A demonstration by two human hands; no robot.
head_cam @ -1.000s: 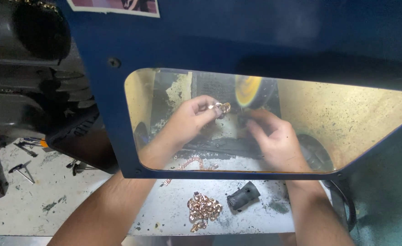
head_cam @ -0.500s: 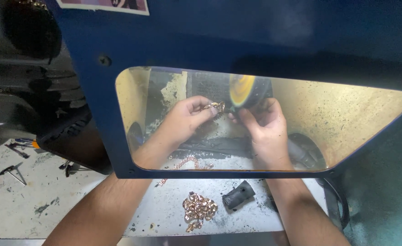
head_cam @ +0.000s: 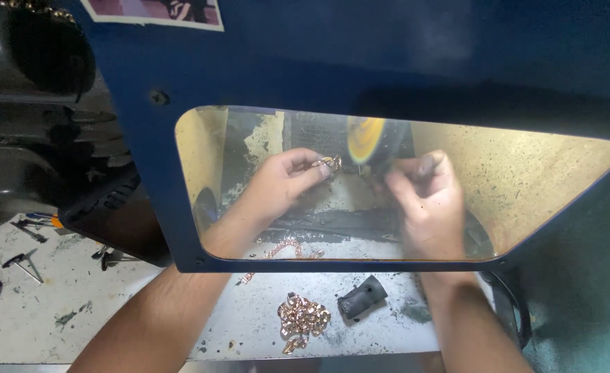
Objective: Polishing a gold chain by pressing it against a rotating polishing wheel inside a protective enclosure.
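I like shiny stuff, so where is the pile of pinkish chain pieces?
In the head view, the pile of chain pieces lies on the bench, low centre, beside the small black block, between the person's forearms.

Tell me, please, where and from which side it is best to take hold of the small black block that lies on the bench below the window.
Grip the black block across its two long sides, coming from above. It lies flat and slanted, apart from the chain pile, so the top is open.

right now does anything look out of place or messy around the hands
Nothing looks damaged. The left hand pinches a small metal piece by the yellow wheel; the right hand is beside it. Copper-coloured chain lies heaped on the grimy bench, next to a black block.
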